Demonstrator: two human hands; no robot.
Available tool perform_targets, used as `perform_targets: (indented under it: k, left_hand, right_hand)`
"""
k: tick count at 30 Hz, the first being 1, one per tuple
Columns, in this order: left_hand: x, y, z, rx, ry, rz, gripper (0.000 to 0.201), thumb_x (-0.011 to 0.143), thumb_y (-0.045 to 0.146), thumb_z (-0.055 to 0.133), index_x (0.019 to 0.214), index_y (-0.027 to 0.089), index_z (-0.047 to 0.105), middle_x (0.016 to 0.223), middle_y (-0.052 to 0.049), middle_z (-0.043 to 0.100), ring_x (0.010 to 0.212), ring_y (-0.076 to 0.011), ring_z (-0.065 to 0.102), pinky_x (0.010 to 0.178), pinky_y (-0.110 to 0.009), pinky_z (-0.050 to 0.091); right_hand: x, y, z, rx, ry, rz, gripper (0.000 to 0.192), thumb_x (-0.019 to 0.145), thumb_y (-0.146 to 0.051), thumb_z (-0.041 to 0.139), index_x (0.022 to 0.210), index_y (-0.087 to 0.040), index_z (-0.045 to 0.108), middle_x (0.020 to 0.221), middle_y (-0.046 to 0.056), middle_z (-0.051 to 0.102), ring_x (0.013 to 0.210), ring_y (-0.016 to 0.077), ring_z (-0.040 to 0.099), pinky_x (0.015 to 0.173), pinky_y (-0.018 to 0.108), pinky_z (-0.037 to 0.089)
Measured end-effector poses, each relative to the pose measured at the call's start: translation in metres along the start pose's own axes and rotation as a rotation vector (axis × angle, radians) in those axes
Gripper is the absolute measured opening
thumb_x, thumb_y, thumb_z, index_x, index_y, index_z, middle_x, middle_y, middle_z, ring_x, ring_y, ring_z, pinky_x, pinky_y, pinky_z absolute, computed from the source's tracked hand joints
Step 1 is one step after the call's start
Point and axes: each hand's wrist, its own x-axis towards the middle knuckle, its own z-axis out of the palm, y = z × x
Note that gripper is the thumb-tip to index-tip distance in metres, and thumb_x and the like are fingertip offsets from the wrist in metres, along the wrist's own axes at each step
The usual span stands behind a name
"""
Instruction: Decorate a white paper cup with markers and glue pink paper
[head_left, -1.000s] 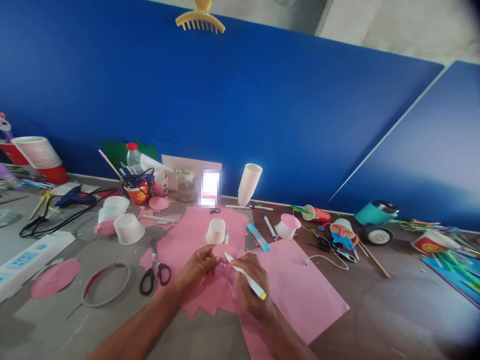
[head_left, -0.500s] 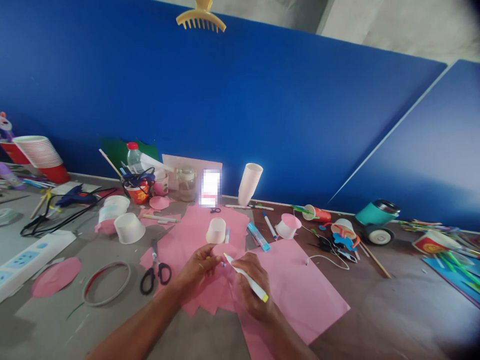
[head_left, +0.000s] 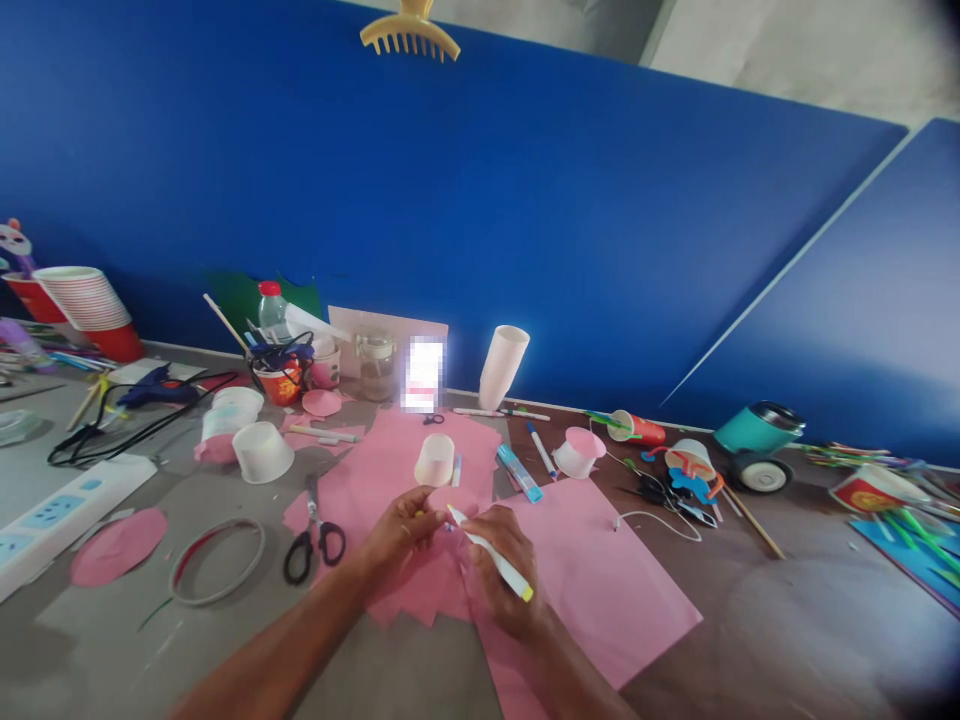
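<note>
Pink paper disc point(head_left: 450, 497) sits pinched in the left hand point(head_left: 401, 535), just as a second ago, while the right hand point(head_left: 504, 572) stays clamped on a white marker point(head_left: 491, 553) whose tip touches the disc. Both hands have barely shifted above the pink paper sheets point(head_left: 600, 590) on the tabletop point(head_left: 787, 630). Black-handled scissors point(head_left: 313, 535) lie left; a white paper cup point(head_left: 435, 461) stands just beyond.

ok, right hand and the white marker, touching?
Touching. The head view shows the right hand wrapped around the white marker, fingers closed over its barrel, with the yellow-green end sticking out past the hand.
</note>
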Motion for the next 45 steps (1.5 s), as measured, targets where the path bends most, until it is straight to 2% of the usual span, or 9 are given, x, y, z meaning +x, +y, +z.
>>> perform_targets:
  k: [10, 17, 21, 28, 34, 45]
  left_hand:
    - [0.0003, 0.003, 0.0014, -0.013, 0.071, -0.032, 0.029, 0.065, 0.032, 0.085, 0.073, 0.015, 0.063, 0.058, 0.005, 0.053, 0.048, -0.0041, 0.035, 0.047, -0.019, 0.025]
    - [-0.0006, 0.0059, 0.0053, -0.039, 0.038, -0.038, 0.027, 0.065, 0.032, 0.085, 0.075, 0.016, 0.066, 0.06, 0.004, 0.057, 0.048, -0.004, 0.039, 0.048, -0.019, 0.027]
    - [-0.0016, 0.006, 0.0062, -0.049, 0.043, -0.023, 0.027, 0.065, 0.032, 0.085, 0.076, 0.016, 0.066, 0.058, 0.005, 0.054, 0.048, -0.0041, 0.037, 0.048, -0.02, 0.027]
    - [0.0, 0.0031, 0.0018, 0.011, 0.04, 0.016, 0.027, 0.067, 0.032, 0.084, 0.072, 0.015, 0.064, 0.054, 0.006, 0.048, 0.047, -0.0041, 0.034, 0.047, -0.02, 0.024]
    - [-0.0002, 0.0034, 0.0038, -0.044, 0.06, -0.033, 0.029, 0.064, 0.031, 0.086, 0.073, 0.016, 0.062, 0.055, 0.006, 0.051, 0.046, -0.0036, 0.034, 0.047, -0.019, 0.026]
    - [-0.0011, 0.0052, 0.0044, -0.02, 0.059, -0.018, 0.03, 0.066, 0.032, 0.085, 0.073, 0.016, 0.06, 0.055, 0.006, 0.051, 0.046, -0.0036, 0.034, 0.046, -0.019, 0.025]
  right_hand:
    - [0.0016, -0.0001, 0.0002, -0.014, 0.04, 0.003, 0.023, 0.087, -0.012, 0.047, 0.101, -0.024, 0.062, 0.082, 0.003, 0.068, 0.071, 0.0206, 0.062, 0.067, 0.039, 0.05]
    - [0.0016, -0.0017, -0.0018, -0.001, -0.002, 0.006, 0.025, 0.086, -0.012, 0.048, 0.104, -0.023, 0.062, 0.084, 0.005, 0.068, 0.074, 0.0212, 0.062, 0.069, 0.04, 0.052]
    - [0.0013, -0.002, -0.0015, -0.022, -0.042, 0.034, 0.023, 0.086, -0.013, 0.049, 0.101, -0.023, 0.064, 0.088, 0.006, 0.07, 0.079, 0.0224, 0.064, 0.071, 0.039, 0.052]
    - [0.0036, -0.003, -0.0015, -0.017, -0.03, -0.004, 0.025, 0.087, -0.013, 0.048, 0.103, -0.023, 0.063, 0.084, 0.006, 0.069, 0.075, 0.0224, 0.063, 0.068, 0.038, 0.052]
    - [0.0029, -0.0031, -0.0011, 0.0, -0.018, 0.012, 0.025, 0.086, -0.013, 0.048, 0.103, -0.024, 0.063, 0.085, 0.005, 0.069, 0.075, 0.0225, 0.063, 0.068, 0.04, 0.051]
    - [0.0013, -0.0015, -0.0014, -0.002, -0.03, 0.019, 0.025, 0.086, -0.011, 0.047, 0.102, -0.024, 0.063, 0.085, 0.005, 0.069, 0.075, 0.0222, 0.062, 0.07, 0.04, 0.05]
